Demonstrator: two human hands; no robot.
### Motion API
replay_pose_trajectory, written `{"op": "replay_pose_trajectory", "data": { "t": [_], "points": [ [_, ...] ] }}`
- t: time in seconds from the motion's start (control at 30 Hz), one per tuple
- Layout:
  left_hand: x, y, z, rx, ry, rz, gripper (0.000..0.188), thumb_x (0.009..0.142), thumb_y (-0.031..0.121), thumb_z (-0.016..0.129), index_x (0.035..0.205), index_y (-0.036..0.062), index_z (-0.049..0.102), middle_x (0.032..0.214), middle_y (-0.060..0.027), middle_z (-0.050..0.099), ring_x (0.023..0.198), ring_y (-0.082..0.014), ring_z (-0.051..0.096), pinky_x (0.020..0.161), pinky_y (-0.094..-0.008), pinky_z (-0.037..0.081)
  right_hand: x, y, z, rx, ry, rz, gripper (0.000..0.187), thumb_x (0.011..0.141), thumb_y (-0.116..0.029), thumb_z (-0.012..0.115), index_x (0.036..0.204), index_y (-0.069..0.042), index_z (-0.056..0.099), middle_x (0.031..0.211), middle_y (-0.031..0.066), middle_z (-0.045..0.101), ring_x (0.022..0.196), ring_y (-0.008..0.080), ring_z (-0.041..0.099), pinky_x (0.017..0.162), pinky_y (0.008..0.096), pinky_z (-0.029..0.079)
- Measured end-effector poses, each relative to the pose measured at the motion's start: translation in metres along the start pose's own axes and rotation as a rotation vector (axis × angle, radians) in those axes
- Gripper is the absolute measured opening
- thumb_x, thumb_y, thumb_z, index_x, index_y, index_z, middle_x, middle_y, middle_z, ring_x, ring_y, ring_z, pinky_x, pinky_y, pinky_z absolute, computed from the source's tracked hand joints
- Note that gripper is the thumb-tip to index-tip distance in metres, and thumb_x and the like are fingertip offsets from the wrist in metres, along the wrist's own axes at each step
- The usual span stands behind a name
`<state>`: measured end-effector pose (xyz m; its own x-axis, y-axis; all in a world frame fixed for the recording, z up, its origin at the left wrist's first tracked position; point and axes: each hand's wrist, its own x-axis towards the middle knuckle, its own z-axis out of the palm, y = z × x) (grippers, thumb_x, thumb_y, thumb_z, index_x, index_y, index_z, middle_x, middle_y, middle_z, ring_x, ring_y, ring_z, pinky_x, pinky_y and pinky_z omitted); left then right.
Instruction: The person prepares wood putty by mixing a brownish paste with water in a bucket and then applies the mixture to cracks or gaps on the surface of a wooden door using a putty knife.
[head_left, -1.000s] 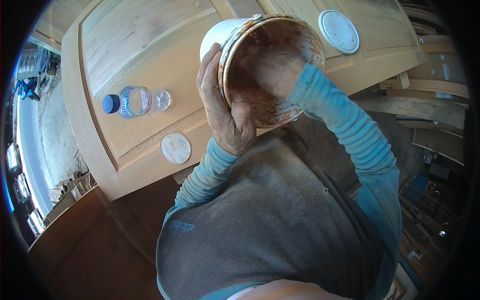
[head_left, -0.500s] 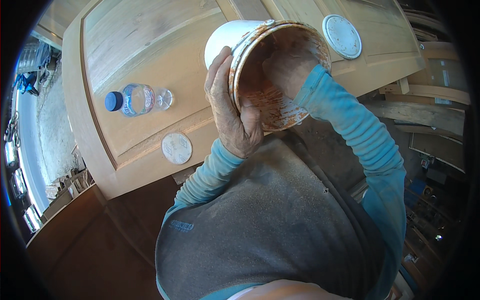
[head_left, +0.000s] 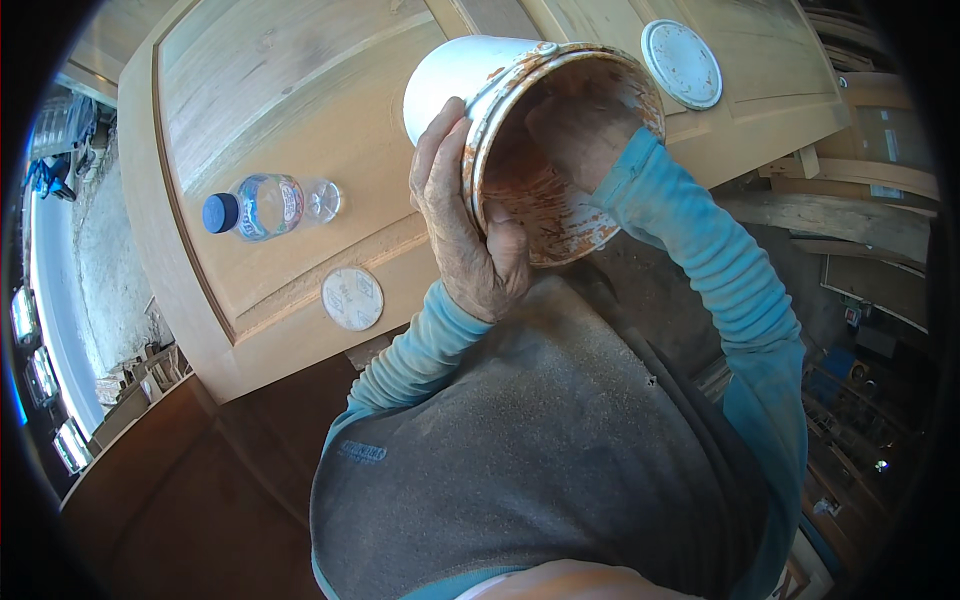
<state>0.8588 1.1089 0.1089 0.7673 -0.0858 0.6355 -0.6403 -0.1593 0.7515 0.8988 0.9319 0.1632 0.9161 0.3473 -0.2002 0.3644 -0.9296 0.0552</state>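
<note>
Right now my left hand (head_left: 470, 235) grips the white bucket (head_left: 440, 95) at its rim, the thumb hooked just inside the mouth and the fingers laid along the outer wall. The bucket is tilted above the panelled wooden door (head_left: 330, 115), its mouth turned toward me; whether its base touches the wood I cannot tell. Reddish-brown residue smears its inner wall and marks its rim. My right hand (head_left: 590, 145) is inside the bucket as far as the wrist; its fingers are lost in blur and shadow, so I cannot tell whether they are spread, pressed together or pinching something. Just right of the bucket, a round white lid (head_left: 682, 65) with brown specks lies on the door. Well to the left of the bucket is a clear plastic bottle (head_left: 270, 207), its blue cap on the side away from the bucket. Left of the bucket and closer to me, a pale round disc (head_left: 352, 298) lies near the door's edge. Between the bucket and me, my dark grey garment (head_left: 530, 450) is dusted with powder.
</note>
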Motion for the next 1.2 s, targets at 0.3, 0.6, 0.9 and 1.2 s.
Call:
{"op": "replay_pose_trajectory", "data": {
  "t": [0.3,0.6,0.9,1.2],
  "points": [
    [0.0,0.004,0.004,-0.044,0.015,0.009,0.057,0.107,0.026,0.042,0.157,-0.0022,0.034,0.161,-0.0271,0.036,0.152,-0.0394,0.036,0.124,-0.0503,0.033,-0.002,-0.012,0.003,-0.153,-0.018,0.091,0.018,0.094,-0.011,0.063,0.099,-0.01,0.08,0.107,0.0118,0.079,0.103,0.0263,0.076,0.093,0.0433,0.058],
    [0.0,0.003,0.0,-0.011,-0.015,0.016,0.058,0.108,0.028,0.042,0.157,-0.0031,0.034,0.16,-0.0271,0.037,0.152,-0.0396,0.036,0.124,-0.0504,0.033,-0.012,-0.004,-0.004,-0.045,0.099,-0.016,0.022,0.09,-0.011,0.065,0.11,-0.007,0.074,0.116,0.0153,0.074,0.112,0.0307,0.07,0.099,0.0472,0.055],
    [0.002,0.004,0.001,-0.039,0.006,-0.002,0.058,0.108,0.029,0.044,0.156,-0.0035,0.036,0.16,-0.0269,0.037,0.152,-0.0397,0.036,0.124,-0.0502,0.032,-0.005,-0.014,0.021,-0.214,0.074,0.081,0.015,0.093,-0.011,0.065,0.098,-0.009,0.079,0.108,0.0136,0.078,0.1,0.0262,0.077,0.087,0.0411,0.061],
    [-0.002,-0.001,0.002,-0.048,0.001,0.025,0.065,0.109,0.04,0.045,0.155,-0.005,0.036,0.159,-0.0283,0.037,0.151,-0.0405,0.036,0.124,-0.0506,0.032,-0.012,-0.016,0.027,-0.08,0.213,-0.009,0.014,0.093,-0.012,0.066,0.096,-0.01,0.079,0.104,0.0116,0.079,0.099,0.0266,0.077,0.084,0.0403,0.062]
  ]
}}
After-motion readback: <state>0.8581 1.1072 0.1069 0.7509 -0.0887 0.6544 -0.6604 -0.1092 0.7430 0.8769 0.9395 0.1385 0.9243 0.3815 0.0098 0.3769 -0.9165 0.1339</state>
